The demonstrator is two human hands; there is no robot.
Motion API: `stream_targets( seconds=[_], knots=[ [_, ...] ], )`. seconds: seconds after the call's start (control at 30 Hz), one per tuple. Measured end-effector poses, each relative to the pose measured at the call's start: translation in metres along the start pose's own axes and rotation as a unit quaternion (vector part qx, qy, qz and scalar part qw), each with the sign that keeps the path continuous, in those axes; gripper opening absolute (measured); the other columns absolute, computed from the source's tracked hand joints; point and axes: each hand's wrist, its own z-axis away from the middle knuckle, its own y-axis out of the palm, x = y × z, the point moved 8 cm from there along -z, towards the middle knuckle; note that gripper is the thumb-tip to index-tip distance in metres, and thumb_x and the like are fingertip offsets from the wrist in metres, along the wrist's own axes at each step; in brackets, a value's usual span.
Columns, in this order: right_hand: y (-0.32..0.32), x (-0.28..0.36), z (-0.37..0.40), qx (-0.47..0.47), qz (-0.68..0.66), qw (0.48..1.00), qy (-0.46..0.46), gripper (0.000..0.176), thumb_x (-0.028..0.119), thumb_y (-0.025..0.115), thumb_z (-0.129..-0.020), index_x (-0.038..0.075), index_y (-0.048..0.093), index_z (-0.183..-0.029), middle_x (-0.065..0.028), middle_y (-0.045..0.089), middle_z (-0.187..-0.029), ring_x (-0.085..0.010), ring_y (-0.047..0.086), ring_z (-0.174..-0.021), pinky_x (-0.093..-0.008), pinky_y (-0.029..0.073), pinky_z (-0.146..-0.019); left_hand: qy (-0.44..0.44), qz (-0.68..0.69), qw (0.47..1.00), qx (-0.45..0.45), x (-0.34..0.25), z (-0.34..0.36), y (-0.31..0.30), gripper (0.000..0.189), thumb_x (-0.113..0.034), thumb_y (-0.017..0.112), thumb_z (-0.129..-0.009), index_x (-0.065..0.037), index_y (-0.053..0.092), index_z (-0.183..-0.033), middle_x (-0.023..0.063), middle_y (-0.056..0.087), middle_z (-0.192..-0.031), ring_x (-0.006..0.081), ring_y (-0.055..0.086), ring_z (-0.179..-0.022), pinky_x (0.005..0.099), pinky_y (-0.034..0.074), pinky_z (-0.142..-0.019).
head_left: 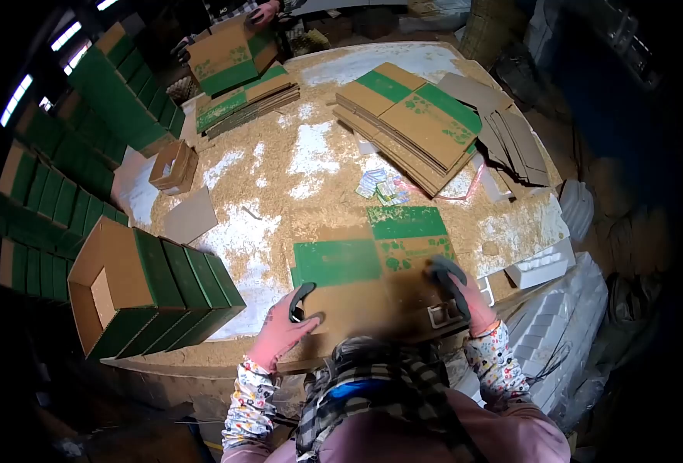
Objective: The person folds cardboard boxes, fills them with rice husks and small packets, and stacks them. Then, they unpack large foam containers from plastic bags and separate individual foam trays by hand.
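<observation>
A flattened cardboard carton point(338, 262), brown with green panels and a green leaf print, lies in front of me, its near part blurred. My left hand point(280, 328), in a pink glove with dark fingertips, grips its left edge, fingers and thumb curved round it. At the opposite edge my right hand point(469, 301), gloved alike, has its fingers curled over the cardboard. Beside my right hand are small white plastic-looking pieces point(439, 315). The carton's underside is hidden.
A stack of flat cartons point(411, 116) lies ahead, right of some printed cards point(384, 187). Formed green boxes point(175, 278) stand at left. A small open box point(174, 167) sits farther back. Across the table, another person's gloved hand point(264, 13) touches a carton. Plastic-wrapped white trays point(542, 328) are at right.
</observation>
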Motion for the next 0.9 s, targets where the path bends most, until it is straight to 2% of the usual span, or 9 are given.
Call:
stream_targets(
  seconds=[0.17, 0.23, 0.33, 0.43, 0.5, 0.7, 0.73, 0.8, 0.9],
  knots=[
    [-0.124, -0.033, -0.02, -0.393, 0.583, 0.693, 0.158, 0.078, 0.044, 0.073, -0.073, -0.003, 0.045, -0.129, -0.026, 0.05, -0.128, -0.0357, 0.049, -0.119, -0.0385, 0.038, -0.101, -0.039, 0.097, 0.994, -0.043, 0.044, -0.042, 0.031, 0.055, -0.015, 0.071, -0.079, 0.004, 0.05, -0.126, 0.0109, 0.062, -0.108, 0.0112, 0.059, -0.089, 0.025, 0.048, -0.078],
    [-0.177, -0.175, -0.042, -0.223, 0.219, 0.939, 0.147, 0.067, 0.038, 0.074, -0.072, 0.0, 0.052, -0.122, -0.0162, 0.063, -0.105, -0.0251, 0.061, -0.093, -0.0369, 0.05, -0.073, 0.004, 0.135, 0.985, -0.111, 0.069, -0.05, 0.046, 0.063, -0.016, 0.073, -0.078, 0.007, 0.044, -0.129, 0.0154, 0.055, -0.12, 0.0186, 0.052, -0.106, 0.0297, 0.043, -0.091],
    [-0.126, -0.047, -0.012, -0.078, 0.185, 0.977, 0.064, 0.047, 0.028, 0.067, -0.083, 0.0, 0.053, -0.119, -0.0123, 0.063, -0.104, -0.02, 0.061, -0.087, -0.0303, 0.05, -0.07, -0.016, 0.124, 0.986, -0.114, 0.078, -0.042, 0.033, 0.074, -0.023, 0.076, -0.075, 0.006, 0.039, -0.132, 0.0196, 0.049, -0.128, 0.0249, 0.049, -0.116, 0.0344, 0.04, -0.099],
    [-0.104, 0.042, 0.004, -0.131, -0.256, 0.957, 0.047, 0.052, 0.016, 0.071, -0.082, -0.003, 0.049, -0.124, -0.0119, 0.061, -0.111, -0.0133, 0.058, -0.097, -0.0261, 0.049, -0.078, -0.015, -0.063, 0.996, 0.056, 0.017, -0.016, 0.003, 0.068, -0.031, 0.071, -0.082, -0.002, 0.041, -0.136, 0.0143, 0.051, -0.128, 0.0238, 0.052, -0.114, 0.0352, 0.044, -0.092],
    [-0.121, 0.05, -0.029, -0.266, 0.044, 0.948, -0.17, 0.064, 0.016, 0.077, -0.075, -0.002, 0.043, -0.125, -0.0122, 0.054, -0.113, -0.0198, 0.055, -0.098, -0.0296, 0.048, -0.081, -0.09, 0.112, 0.98, 0.141, -0.023, -0.007, 0.0, 0.049, -0.024, 0.065, -0.088, 0.0, 0.051, -0.128, 0.0102, 0.062, -0.11, 0.02, 0.063, -0.096, 0.0301, 0.052, -0.079],
    [-0.044, 0.101, -0.083, -0.19, -0.037, 0.974, -0.12, 0.043, 0.008, 0.068, -0.079, 0.0, 0.043, -0.113, -0.0099, 0.058, -0.096, -0.0178, 0.058, -0.087, -0.0299, 0.051, -0.073, 0.051, -0.103, 0.993, -0.02, -0.003, -0.089, -0.069, 0.02, -0.021, 0.059, -0.09, -0.003, 0.066, -0.097, 0.0034, 0.065, -0.081, 0.0099, 0.061, -0.068, 0.0223, 0.05, -0.057],
    [-0.036, 0.105, -0.082, -0.148, 0.068, 0.984, -0.073, 0.046, 0.014, 0.067, -0.08, -0.001, 0.043, -0.117, -0.0126, 0.059, -0.1, -0.0198, 0.059, -0.088, -0.0309, 0.05, -0.076, -0.133, 0.025, 0.988, -0.073, -0.003, -0.08, -0.068, 0.029, -0.03, 0.054, -0.091, -0.006, 0.068, -0.095, 0.0058, 0.067, -0.08, 0.017, 0.065, -0.07, 0.0285, 0.052, -0.061],
    [-0.032, 0.087, -0.1, -0.155, 0.121, 0.98, -0.035, 0.059, 0.028, 0.066, -0.082, -0.003, 0.04, -0.125, -0.0192, 0.059, -0.111, -0.0262, 0.059, -0.097, -0.0341, 0.047, -0.086, -0.012, -0.534, 0.842, 0.07, -0.088, -0.057, 0.004, 0.051, -0.049, 0.04, -0.092, -0.007, 0.069, -0.093, 0.0174, 0.067, -0.089, 0.0321, 0.064, -0.087, 0.0401, 0.05, -0.079],
    [0.016, 0.037, -0.122, -0.239, 0.238, 0.94, -0.058, 0.085, 0.045, 0.064, -0.082, -0.007, 0.028, -0.138, -0.0296, 0.031, -0.141, -0.0411, 0.031, -0.132, -0.0426, 0.026, -0.109, 0.058, -0.402, 0.877, 0.256, -0.058, -0.064, 0.088, 0.068, -0.063, 0.038, -0.089, -0.002, 0.068, -0.084, 0.0204, 0.066, -0.087, 0.0346, 0.063, -0.088, 0.0405, 0.049, -0.082]
  ],
)
